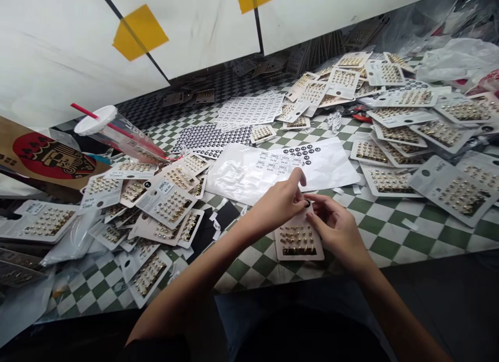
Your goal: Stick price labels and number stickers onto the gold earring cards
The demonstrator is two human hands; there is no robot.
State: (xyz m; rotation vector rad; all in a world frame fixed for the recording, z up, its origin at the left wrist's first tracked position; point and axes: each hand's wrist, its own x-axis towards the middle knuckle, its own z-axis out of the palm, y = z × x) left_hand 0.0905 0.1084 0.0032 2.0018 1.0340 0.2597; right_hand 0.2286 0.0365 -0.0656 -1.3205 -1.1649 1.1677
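An earring card with rows of small gold studs lies on the checked tablecloth in front of me. My right hand grips its upper right edge, thumb on top. My left hand is at the card's top edge with its fingers bent and pinched; whatever is between the fingertips is hidden. A small dark round spot shows between both hands; I cannot tell if it is a sticker or the card's hole. Just beyond lies a white backing sheet with price labels and round black stickers.
Piled earring cards lie left and right. Behind are a sheet of printed labels and a sheet of round stickers. A lidded cup with a red straw leans beside a paper bag. A white panel overhangs the back.
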